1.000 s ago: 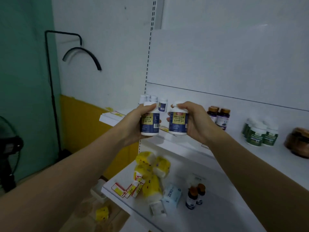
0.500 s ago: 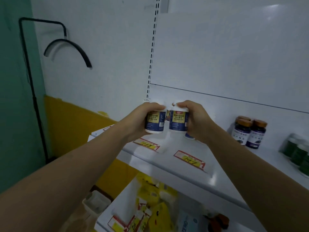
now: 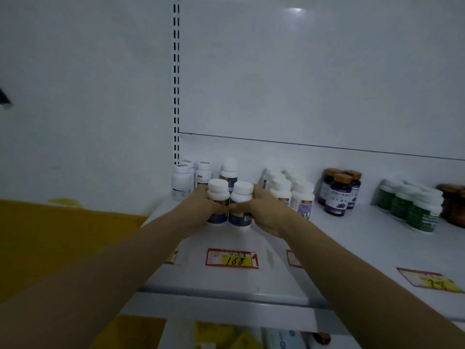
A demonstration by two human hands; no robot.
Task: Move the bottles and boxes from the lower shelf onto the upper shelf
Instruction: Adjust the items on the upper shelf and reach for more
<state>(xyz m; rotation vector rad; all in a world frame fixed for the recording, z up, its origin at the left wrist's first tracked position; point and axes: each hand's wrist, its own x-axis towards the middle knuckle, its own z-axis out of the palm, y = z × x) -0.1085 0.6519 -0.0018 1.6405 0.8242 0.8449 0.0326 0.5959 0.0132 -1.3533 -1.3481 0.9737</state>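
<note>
Two white-capped plastic bottles with dark blue labels, the left bottle point(image 3: 218, 202) and the right bottle point(image 3: 241, 205), stand upright and touching on the white upper shelf point(image 3: 352, 238), long axes vertical, caps up. Their labels are largely hidden by the fingers, so their facing cannot be told. The left hand point(image 3: 198, 210) wraps the left bottle from its outer side; the right hand point(image 3: 264, 212) wraps the right bottle likewise. Each bottle lies directly within its own hand, ahead of the forearms. Whether the bases rest on the shelf appears likely but is not certain. Behind stand similar white bottles point(image 3: 198, 176); to the right, purple amber-capped bottles point(image 3: 338, 195) and green-labelled bottles point(image 3: 417, 207). A red-and-yellow price tag point(image 3: 232, 258) lies nearer the shelf edge.
</note>
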